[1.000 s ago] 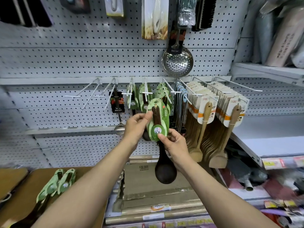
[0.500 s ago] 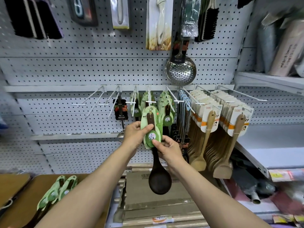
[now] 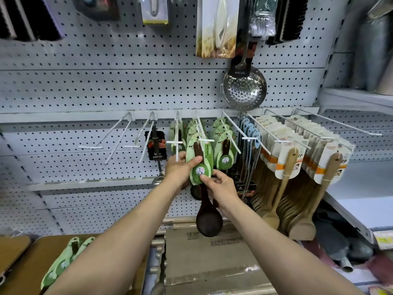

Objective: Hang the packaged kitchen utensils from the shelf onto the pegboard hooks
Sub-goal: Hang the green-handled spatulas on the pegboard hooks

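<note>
Pegboard (image 3: 106,86) fills the far wall. Since a second ago we have carried the green-carded spoon (image 3: 200,165) up and left; its card top now meets the tip of the hook (image 3: 201,133), so threading looks imminent. Left hand (image 3: 180,169) pinches the card's left edge, right hand (image 3: 221,185) pinches its lower part. More spoons (image 3: 63,260) wait near left on the shelf (image 3: 32,262).
</note>
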